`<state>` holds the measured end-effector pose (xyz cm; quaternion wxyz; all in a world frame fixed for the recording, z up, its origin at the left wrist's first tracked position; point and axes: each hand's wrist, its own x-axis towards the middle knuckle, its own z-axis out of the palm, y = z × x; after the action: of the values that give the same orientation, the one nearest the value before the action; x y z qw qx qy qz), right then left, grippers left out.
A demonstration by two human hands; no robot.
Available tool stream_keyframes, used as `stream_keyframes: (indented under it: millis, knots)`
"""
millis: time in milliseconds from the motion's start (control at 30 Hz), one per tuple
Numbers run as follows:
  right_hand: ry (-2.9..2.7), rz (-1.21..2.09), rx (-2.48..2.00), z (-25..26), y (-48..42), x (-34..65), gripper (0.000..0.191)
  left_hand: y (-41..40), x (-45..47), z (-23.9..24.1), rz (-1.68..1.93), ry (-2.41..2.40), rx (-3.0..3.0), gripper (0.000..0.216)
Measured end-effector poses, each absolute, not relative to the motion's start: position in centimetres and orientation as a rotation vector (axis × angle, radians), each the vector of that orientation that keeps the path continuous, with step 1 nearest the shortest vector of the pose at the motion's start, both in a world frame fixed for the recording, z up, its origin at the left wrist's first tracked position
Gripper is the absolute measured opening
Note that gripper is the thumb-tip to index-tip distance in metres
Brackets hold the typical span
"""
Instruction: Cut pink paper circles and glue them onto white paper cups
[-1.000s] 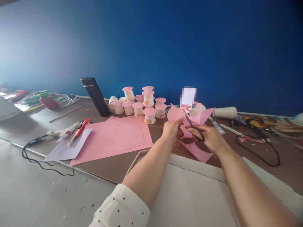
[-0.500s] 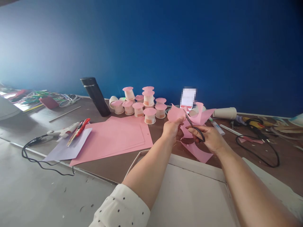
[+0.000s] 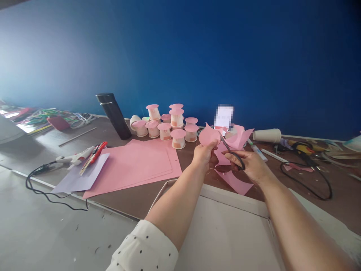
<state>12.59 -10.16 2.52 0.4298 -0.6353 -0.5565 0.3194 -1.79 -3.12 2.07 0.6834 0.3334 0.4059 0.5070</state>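
Note:
My left hand [image 3: 204, 152] is closed on a piece of pink paper [image 3: 208, 134], which has a rounded outline and a pointed corner at the top. In my right hand [image 3: 246, 162] is a pair of scissors [image 3: 236, 156] with dark handles, its blades at the right edge of that paper. Pink offcuts [image 3: 235, 181] lie beneath and behind the scissors. Left of my hands stand several upturned paper cups [image 3: 178, 142] topped with pink discs, some stacked in two levels.
Pink sheets [image 3: 141, 163] lie on the brown table at left, with a glue gun [image 3: 75, 157] and a red cutter knife [image 3: 93, 156] near them. A black flask [image 3: 114, 116] stands behind. A white box [image 3: 228, 226] is in front of me. Cables [image 3: 328, 188] lie at right.
The loose pink paper behind the scissors has shifted slightly. My hands keep nearly the same place, with the paper and scissors still held.

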Motion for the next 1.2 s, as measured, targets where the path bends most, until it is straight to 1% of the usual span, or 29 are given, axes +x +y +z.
stream_keyframes:
  millis: [167, 367, 533, 700, 967, 1200]
  knots:
    - [-1.357, 0.814, -1.565, 2.13, -9.99, 12.89, 0.056, -3.23, -1.88, 2.23, 1.142, 0.887, 0.741, 0.021]
    - [-1.337, 0.827, -1.554, 1.96, -9.99, 13.11, 0.056, -3.21, -1.97, 2.20, 1.145, 0.873, 0.729, 0.021]
    - [-1.346, 0.838, -1.543, 2.33, -10.12, 12.88, 0.052, -3.31, -2.08, 2.31, 1.152, 0.848, 0.721, 0.022]
    - [-1.370, 0.811, -1.538, 2.45, -10.21, 12.75, 0.055, -3.44, -2.18, 2.49, 1.144, 0.854, 0.735, 0.021]
    - [-1.325, 0.852, -1.530, 2.22, -10.10, 12.83, 0.053, -3.23, -2.12, 2.25, 1.147, 0.871, 0.735, 0.022]
    - [-1.315, 0.869, -1.524, 2.61, -10.26, 12.41, 0.052, -2.99, -1.85, 2.31, 1.128, 0.828, 0.516, 0.019]
